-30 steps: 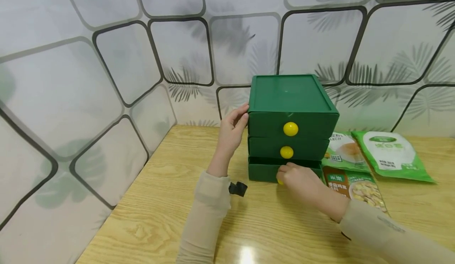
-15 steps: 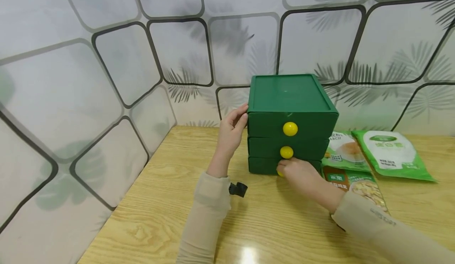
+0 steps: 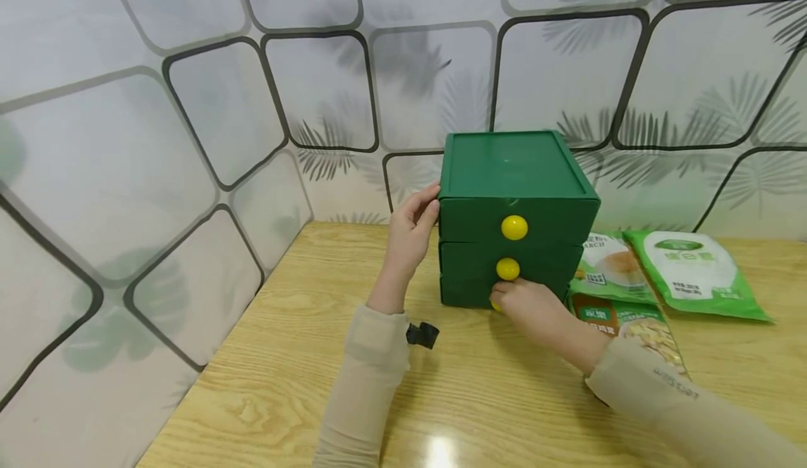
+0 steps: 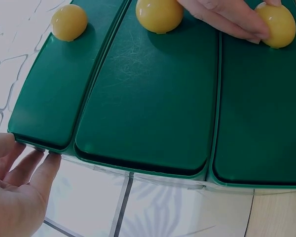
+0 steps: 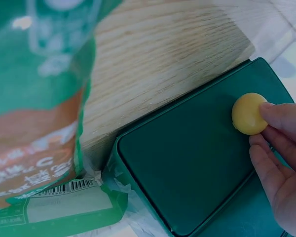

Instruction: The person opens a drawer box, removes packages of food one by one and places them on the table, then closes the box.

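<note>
A green cabinet [image 3: 517, 167] with three stacked drawers stands on the table, a round yellow knob on each front. The thumb and fingers of my right hand [image 3: 536, 317] pinch the lowest drawer's knob [image 5: 247, 114]. That bottom drawer [image 3: 463, 293] sits flush below the middle one. Against the cabinet's left side, near its upper front corner, my left hand [image 3: 408, 233] rests its fingertips, as the left wrist view also shows. The middle knob [image 3: 508, 269] and top knob [image 3: 514, 228] are untouched.
Right of the cabinet lie a green-and-white food packet [image 3: 700, 272], another green packet [image 3: 614, 268] and a brown-and-green packet [image 3: 630, 324], partly behind my right arm. A patterned wall [image 3: 435, 104] rises close behind the wooden table [image 3: 302, 356].
The bottom drawer, pulled out slightly a second ago, has been pushed in by my right hand, which moved forward with its knob. My left hand stays at the cabinet's side.
</note>
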